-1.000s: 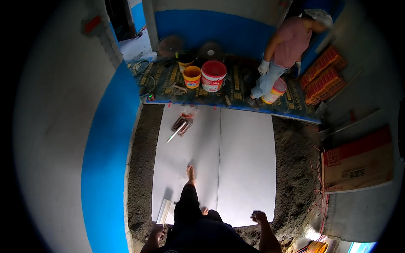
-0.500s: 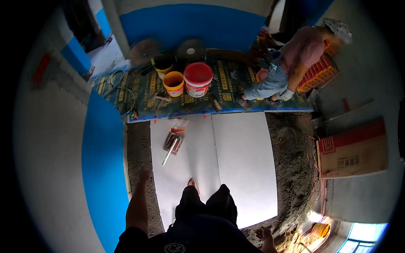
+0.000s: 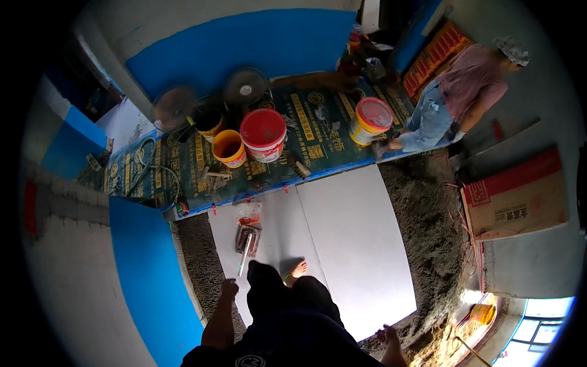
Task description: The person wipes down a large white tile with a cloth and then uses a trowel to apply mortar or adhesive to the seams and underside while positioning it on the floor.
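Note:
I am on two large pale tiles (image 3: 359,244), one bare foot (image 3: 298,269) showing. My left hand (image 3: 230,288) hangs by the left tile's edge with loosely bent fingers, nothing visible in it. My right hand (image 3: 385,333) hangs low at the right, fingers slightly apart and empty. Beyond my left hand lie a dark rectangular tool (image 3: 247,240) with a white handle and a clear, red-printed bag (image 3: 249,213). Small red pieces stand along the tiles' far edge.
A co-worker (image 3: 465,92) bends beside red boxes (image 3: 434,55) on the covered platform (image 3: 327,147). Buckets (image 3: 263,133), hoses and round fans stand there. Dark loose mortar (image 3: 431,257) borders the tiles. A cardboard sheet (image 3: 513,192) leans at right; painted walls enclose the left side.
My view has swung, and my legs have moved forward. My left hand no longer holds the white bar it had earlier. The co-worker has bent over and shifted rightward.

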`<state>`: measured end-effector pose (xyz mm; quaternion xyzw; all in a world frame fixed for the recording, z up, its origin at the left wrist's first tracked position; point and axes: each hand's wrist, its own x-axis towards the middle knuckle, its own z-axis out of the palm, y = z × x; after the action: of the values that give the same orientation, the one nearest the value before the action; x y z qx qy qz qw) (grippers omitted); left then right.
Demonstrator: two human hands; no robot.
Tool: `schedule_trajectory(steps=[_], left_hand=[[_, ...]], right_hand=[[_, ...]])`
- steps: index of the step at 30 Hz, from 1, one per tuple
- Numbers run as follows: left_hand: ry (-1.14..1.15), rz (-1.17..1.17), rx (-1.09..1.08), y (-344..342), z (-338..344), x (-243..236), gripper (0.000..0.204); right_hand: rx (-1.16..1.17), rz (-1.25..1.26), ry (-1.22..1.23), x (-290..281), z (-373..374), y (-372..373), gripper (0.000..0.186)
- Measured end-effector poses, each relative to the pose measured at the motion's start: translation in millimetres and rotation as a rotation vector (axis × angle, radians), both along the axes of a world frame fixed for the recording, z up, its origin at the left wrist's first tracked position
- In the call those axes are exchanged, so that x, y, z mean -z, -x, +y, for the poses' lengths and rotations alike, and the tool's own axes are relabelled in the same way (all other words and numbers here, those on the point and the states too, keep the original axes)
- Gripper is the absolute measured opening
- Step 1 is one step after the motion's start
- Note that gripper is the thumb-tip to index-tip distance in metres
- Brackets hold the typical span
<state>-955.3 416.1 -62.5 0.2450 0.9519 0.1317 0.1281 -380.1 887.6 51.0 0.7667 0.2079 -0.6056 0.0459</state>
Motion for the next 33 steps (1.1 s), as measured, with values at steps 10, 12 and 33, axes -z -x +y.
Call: schedule_trajectory(steps=[10, 12, 33], left_hand=[[0.513, -0.566, 0.079, 79.5, 24.6, 37.4, 0.015], [0.434, -0.637, 0.116, 126.5, 70.1, 55.0, 0.020], [0.188, 0.068, 0.073, 571.9, 720.2, 446.7, 0.066]], right_hand=[[-0.216, 0.250, -0.307, -14.7, 87.6, 289.0, 0.053], [-0.180, 0.356, -0.305, 46.6, 81.2, 305.3, 0.057], [-0.473, -0.005, -1.020, 528.8, 182.0, 593.0, 0.069]])
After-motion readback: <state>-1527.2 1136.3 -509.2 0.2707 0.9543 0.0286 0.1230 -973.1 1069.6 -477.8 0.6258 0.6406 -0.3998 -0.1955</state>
